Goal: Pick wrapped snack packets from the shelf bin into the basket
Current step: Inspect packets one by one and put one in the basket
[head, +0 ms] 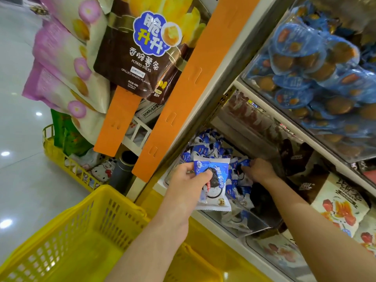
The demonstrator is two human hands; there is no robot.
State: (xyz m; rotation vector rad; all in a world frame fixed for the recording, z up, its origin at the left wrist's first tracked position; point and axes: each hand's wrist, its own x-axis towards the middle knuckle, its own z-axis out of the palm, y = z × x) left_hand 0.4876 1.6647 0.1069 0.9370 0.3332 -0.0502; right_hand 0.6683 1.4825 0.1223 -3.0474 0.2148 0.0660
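Left hand [189, 180] was up in front of the shelf, thumb and fingers clamped on the held packets [218, 186], blue-and-white cookie wrappers, at least two of them fanned out and hanging just over the front edge of the shelf bin [254, 224]. Right hand [259, 169] was well apart from it, deep in the bin, fingers curled down into the heap of packets [205, 149]; whether it actually had one pinched, I couldn't tell, the fingertips were buried. The yellow basket [97, 200] sat low and to the left, below the left forearm, and none of the wrapped packets showed inside the part in view. Here was the danger as I judged it: the left hand's grip was only on the top edges of slick wrappers, so adding another could let the lower one slide out and drop between bin and basket. The basket was not directly under the load either, so a careless release would likely land on the floor or the shelf lip. And the right hand, raking blind through a loose pile, could drag neighbours over the clear front wall. The orange strip [183, 98] stood close on the left, easy to clip on the swing across.
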